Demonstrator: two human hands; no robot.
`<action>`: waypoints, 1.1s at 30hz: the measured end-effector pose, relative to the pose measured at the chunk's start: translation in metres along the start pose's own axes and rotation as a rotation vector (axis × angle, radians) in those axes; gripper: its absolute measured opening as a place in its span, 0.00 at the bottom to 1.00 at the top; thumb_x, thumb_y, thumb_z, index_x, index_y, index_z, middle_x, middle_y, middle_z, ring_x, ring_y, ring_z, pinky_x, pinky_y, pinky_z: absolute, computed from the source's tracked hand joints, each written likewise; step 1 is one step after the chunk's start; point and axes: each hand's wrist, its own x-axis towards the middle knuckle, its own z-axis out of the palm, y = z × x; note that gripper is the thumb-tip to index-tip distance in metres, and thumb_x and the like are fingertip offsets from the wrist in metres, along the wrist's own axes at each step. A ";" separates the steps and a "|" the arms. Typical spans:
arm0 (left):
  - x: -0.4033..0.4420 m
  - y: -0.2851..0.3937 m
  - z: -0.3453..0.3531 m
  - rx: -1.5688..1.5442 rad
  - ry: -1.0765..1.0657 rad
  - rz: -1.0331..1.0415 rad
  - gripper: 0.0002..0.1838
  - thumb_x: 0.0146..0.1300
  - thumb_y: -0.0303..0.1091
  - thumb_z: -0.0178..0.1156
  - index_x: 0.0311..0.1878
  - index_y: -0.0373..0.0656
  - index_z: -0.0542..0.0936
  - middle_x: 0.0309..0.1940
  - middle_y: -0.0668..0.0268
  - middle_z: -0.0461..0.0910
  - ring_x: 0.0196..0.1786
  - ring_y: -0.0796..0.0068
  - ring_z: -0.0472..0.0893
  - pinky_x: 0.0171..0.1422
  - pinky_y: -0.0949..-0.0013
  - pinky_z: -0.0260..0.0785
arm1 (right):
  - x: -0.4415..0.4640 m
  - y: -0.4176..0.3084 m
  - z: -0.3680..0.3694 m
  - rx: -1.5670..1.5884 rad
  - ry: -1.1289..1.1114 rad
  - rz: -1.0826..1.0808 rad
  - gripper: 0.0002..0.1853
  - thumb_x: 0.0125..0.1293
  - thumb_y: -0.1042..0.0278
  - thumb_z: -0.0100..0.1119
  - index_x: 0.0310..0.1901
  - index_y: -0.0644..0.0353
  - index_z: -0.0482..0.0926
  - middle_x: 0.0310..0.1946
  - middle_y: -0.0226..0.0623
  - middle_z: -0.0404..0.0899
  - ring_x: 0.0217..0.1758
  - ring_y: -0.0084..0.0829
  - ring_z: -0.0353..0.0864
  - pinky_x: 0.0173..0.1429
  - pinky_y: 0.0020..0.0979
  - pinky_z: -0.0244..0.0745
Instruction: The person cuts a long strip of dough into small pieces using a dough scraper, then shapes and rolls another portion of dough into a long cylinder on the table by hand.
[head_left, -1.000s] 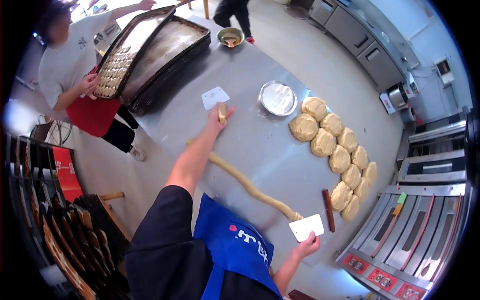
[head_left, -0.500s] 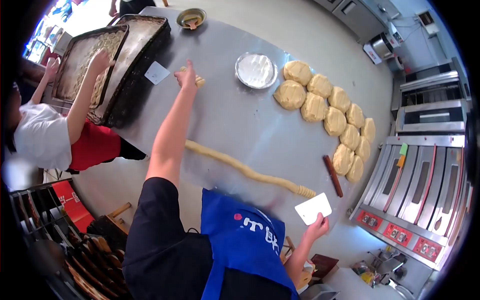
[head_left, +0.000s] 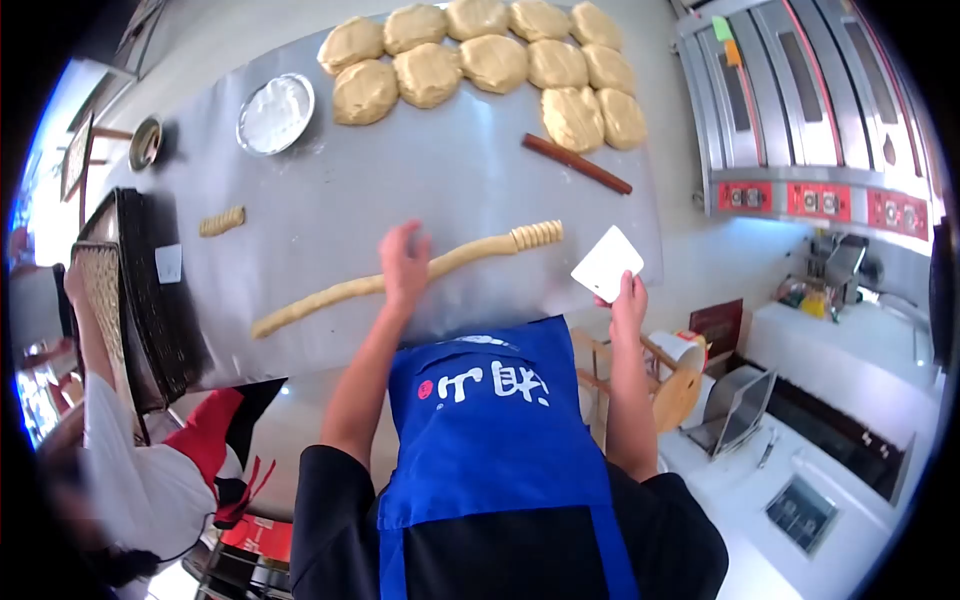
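Blue apron (head_left: 490, 430) nearest, against bench edge. Left hand (head_left: 405, 268) over the middle of the dough rope (head_left: 335, 293), fingers loosely spread and a bit blurred, nothing gripped; can't tell if it touches the dough. Right hand (head_left: 628, 300) pinches the white scraper (head_left: 606, 266) by its near corner, blade off the dough, just beside the rope's right end. Risks, my read: left palm pressing or dragging unevenly could thin, kink or snap the rope; scraper coming in skewed could squash the slices (head_left: 537, 235) or leave them uneven; tacky dough could stick slices together or to the steel. Rope lies on the bench (head_left: 400, 175), along the near side, gently bent, pale yellow, smooth-ish, slightly lumpy, left end tapered. Right end cut into thin slices, lined up and close together; can't tell if cuts go right through. Second scraper (head_left: 168, 263) flat by the dark trays (head_left: 150, 300), short ridged dough piece (head_left: 222, 221) to its right. Farther: brown stick (head_left: 577, 163), flour bowl (head_left: 275, 115), then rounded dough lumps (head_left: 430, 75) packed along the far edge.
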 end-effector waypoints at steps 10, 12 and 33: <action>0.009 0.074 0.090 0.282 -0.407 0.418 0.29 0.58 0.41 0.78 0.62 0.43 0.81 0.56 0.59 0.82 0.62 0.52 0.78 0.70 0.50 0.70 | -0.008 0.026 0.022 -0.587 -0.143 -0.418 0.14 0.78 0.65 0.56 0.50 0.71 0.79 0.31 0.58 0.86 0.35 0.59 0.88 0.41 0.57 0.79; 0.005 0.064 0.096 0.269 -0.488 0.415 0.29 0.58 0.41 0.78 0.61 0.44 0.81 0.57 0.59 0.82 0.63 0.51 0.77 0.70 0.50 0.69 | -0.012 0.025 0.045 -0.666 -0.188 -0.448 0.14 0.81 0.65 0.53 0.57 0.67 0.73 0.31 0.59 0.86 0.38 0.65 0.87 0.40 0.60 0.78; 0.010 0.060 0.108 0.112 -0.317 0.337 0.17 0.55 0.37 0.77 0.47 0.44 0.87 0.44 0.61 0.84 0.55 0.52 0.81 0.65 0.51 0.71 | -0.034 0.014 0.111 -0.861 -0.254 -0.948 0.05 0.73 0.68 0.64 0.40 0.56 0.77 0.22 0.39 0.82 0.25 0.44 0.87 0.30 0.44 0.81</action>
